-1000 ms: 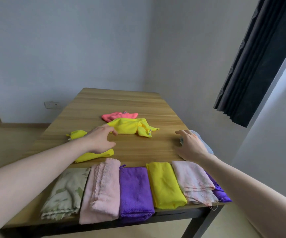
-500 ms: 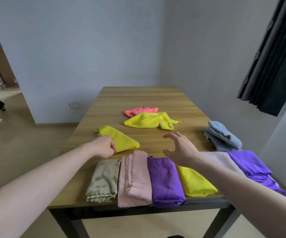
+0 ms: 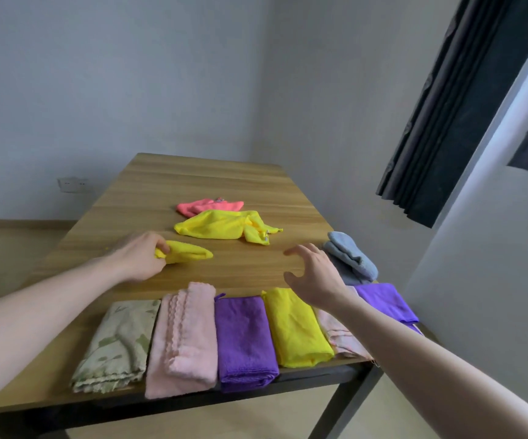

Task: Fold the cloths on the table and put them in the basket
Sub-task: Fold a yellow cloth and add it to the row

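A small yellow cloth (image 3: pixel 186 252), partly folded into a narrow wedge, lies on the wooden table (image 3: pixel 167 182) with its near-left end pinched in the left hand (image 3: pixel 137 260), whose fingers curl round the fabric while the rest of the cloth trails away to the right of the knuckles. The right hand (image 3: pixel 314 275) hovers above the table to the right of that cloth, fingers spread and slightly bent, thumb apart, holding nothing. Beyond both hands, toward the far end of the table, a larger yellow cloth (image 3: pixel 224 227) lies loosely crumpled, and just behind it, touching its far edge, sits a coral pink cloth (image 3: pixel 207 205). Just past the right hand's fingertips, by the table's right edge, rests a folded blue-grey cloth (image 3: pixel 349 258). Nearer than the hands, along the front edge, folded cloths lie side by side: under the left forearm a pale green patterned cloth (image 3: pixel 118 342), then a pink cloth (image 3: pixel 183 337), a purple cloth (image 3: pixel 243 337) and a folded yellow cloth (image 3: pixel 297 327); under the right wrist a light pink cloth (image 3: pixel 338 339), partly hidden, and a second purple cloth (image 3: pixel 386 301) beside it. A dark curtain (image 3: pixel 452 115) hangs on the right.
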Tool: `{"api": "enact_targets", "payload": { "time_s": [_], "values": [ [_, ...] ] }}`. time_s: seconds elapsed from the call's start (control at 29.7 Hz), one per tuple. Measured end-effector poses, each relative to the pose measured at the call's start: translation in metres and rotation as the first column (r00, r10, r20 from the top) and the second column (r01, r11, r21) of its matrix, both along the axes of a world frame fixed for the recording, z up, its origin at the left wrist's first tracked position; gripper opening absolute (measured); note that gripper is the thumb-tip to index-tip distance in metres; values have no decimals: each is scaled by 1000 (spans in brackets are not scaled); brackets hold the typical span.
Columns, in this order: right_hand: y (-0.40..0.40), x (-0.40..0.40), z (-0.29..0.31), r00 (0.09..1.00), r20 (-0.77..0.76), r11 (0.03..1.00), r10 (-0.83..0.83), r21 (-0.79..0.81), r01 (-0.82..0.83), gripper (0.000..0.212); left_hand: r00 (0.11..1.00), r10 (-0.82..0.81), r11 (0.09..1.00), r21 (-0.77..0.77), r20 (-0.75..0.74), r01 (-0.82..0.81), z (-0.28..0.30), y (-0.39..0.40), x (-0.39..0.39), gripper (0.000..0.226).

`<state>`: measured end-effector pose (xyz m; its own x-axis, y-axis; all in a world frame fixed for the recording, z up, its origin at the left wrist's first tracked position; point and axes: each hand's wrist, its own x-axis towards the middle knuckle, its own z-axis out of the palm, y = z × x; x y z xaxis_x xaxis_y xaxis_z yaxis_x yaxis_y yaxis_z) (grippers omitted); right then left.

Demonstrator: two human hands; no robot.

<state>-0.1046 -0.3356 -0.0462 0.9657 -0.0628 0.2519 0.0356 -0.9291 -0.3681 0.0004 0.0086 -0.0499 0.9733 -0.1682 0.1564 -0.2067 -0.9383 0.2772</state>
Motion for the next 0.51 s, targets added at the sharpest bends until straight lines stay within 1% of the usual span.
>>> {"api": "enact_targets", "payload": {
  "time_s": [0.1, 0.2, 0.37, 0.44, 0.51],
  "values": [
    [4, 2, 4, 1000, 8, 1000, 2, 8, -2, 45, 986, -27, 995, -90, 167, 42, 25, -10, -6, 31],
    [8, 0, 11, 1000, 27, 1000, 6, 30, -7, 45, 963, -42, 977, -192, 267, 95, 51, -17, -10, 27],
    [19, -4, 22, 995, 84, 994, 48, 97, -56, 45, 911, -82, 920, -320, 405, 225, 84, -28, -23, 22],
    [27, -5, 26, 992, 109, 987, 65, 141, -81, 46, 893, -100, 885, -371, 438, 281, 93, -34, -32, 24],
    [38, -7, 31, 989, 125, 977, 85, 186, -107, 49, 883, -116, 866, -389, 455, 314, 99, -42, -41, 25]
  ]
}}
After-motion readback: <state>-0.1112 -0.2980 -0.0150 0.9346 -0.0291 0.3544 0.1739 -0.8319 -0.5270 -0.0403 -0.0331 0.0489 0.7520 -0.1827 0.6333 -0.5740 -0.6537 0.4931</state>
